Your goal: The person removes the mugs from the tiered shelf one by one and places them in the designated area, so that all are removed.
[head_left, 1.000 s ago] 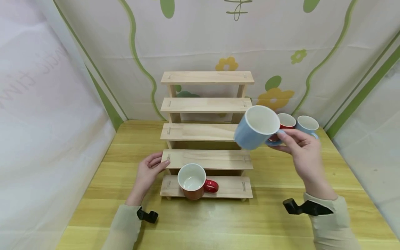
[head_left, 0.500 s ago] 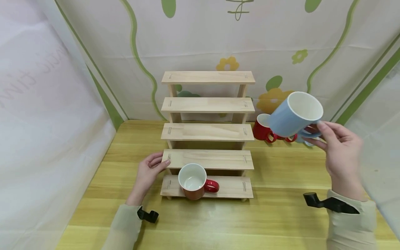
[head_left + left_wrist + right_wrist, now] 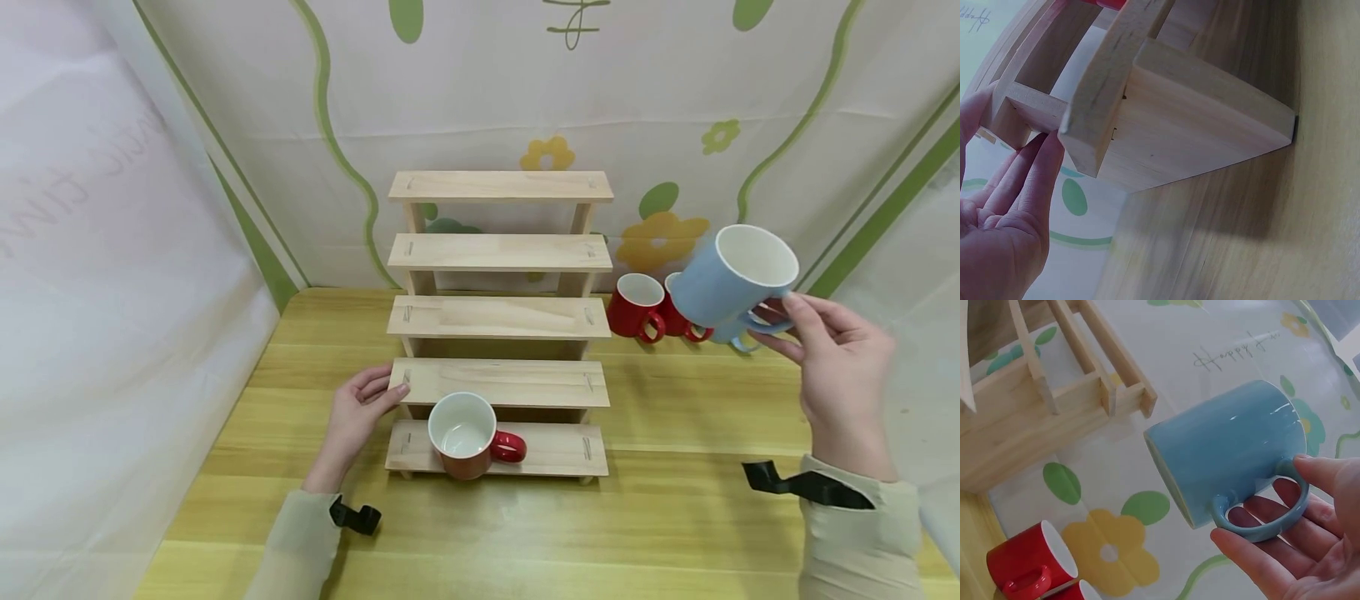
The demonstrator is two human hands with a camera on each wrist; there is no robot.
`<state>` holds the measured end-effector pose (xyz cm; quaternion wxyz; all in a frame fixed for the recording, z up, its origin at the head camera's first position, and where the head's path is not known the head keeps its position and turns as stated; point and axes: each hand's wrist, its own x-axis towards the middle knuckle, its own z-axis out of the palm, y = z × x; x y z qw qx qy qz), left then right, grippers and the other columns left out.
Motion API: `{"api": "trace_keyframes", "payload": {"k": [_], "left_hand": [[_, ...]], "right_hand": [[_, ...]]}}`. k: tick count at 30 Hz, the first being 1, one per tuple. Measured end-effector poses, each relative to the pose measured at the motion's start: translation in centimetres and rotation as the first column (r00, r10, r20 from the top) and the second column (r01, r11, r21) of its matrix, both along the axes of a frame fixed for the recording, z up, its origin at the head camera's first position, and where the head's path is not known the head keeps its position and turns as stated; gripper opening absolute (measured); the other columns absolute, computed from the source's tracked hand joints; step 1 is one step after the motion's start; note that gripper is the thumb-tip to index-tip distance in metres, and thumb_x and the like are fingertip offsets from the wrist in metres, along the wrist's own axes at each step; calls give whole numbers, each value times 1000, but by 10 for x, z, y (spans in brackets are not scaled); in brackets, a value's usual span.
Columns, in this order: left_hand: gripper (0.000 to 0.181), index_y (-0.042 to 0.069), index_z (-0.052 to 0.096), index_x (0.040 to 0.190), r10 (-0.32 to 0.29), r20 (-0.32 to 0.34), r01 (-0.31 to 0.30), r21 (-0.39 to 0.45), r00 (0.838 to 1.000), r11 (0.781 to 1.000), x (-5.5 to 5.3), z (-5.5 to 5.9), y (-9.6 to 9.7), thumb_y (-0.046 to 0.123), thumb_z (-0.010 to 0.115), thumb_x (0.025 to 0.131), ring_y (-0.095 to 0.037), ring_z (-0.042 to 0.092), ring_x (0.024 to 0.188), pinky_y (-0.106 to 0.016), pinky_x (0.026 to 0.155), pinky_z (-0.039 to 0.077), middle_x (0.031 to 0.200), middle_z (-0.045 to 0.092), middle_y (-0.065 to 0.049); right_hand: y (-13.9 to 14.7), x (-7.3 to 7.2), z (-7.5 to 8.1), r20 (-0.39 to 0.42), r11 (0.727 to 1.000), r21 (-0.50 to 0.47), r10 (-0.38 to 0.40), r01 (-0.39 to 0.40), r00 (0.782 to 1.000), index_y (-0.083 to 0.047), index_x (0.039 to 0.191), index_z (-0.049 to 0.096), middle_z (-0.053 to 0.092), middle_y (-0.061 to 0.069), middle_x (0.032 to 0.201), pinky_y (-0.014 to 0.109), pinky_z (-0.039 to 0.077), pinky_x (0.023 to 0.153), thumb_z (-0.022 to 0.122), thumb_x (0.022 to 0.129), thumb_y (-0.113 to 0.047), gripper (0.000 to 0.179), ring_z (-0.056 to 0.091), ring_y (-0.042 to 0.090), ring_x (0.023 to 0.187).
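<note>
My right hand (image 3: 843,367) holds a light blue mug (image 3: 720,283) by its handle, in the air at the right of the wooden stepped shelf (image 3: 498,317). The mug is tilted, its white inside facing up and right. In the right wrist view, thumb and fingers are round the handle of the blue mug (image 3: 1229,450). With thumb on top and fingers at the side and below, my left hand (image 3: 360,408) grips the left end of the second step from the bottom. A red mug (image 3: 465,437) with a white inside stands on the lowest step, handle to the right.
Behind the held mug, a red mug (image 3: 630,308), another red mug (image 3: 675,317) and a light blue mug (image 3: 738,337), mostly hidden, stand on the wooden table (image 3: 697,417) by the back wall. Patterned cloth (image 3: 480,92) encloses the table at back and sides.
My right hand has carried the blue mug rightward, away from the shelf, then slightly further right. The mugs behind are uncovered on their left side. My left hand stays on the shelf.
</note>
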<state>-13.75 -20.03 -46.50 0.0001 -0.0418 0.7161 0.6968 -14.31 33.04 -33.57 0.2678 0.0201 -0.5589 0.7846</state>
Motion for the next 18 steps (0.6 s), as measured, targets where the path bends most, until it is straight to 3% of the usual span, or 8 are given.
{"api": "trace_keyframes", "payload": {"k": [7,18], "left_hand": [[50,-2,60,134,-2,3,2,8,1000,1000,0,0,0,14,80,92,-15,69,105,-30,89,58,127,65,-22],[51,-2,60,134,1,-1,-1,6,1000,1000,-1,-1,0,15,81,91,-15,69,105,-29,88,58,126,67,-20]], "right_hand": [[13,1,-21,104,999,-28,35,-32,994,18,115,67,75,19,103,38,59,70,75,91,0,31,74,25,93],[23,-1,-71,239,1000,-16,26,-23,971,11,111,71,76,15,99,35,60,72,75,92,-5,26,75,21,89]]}}
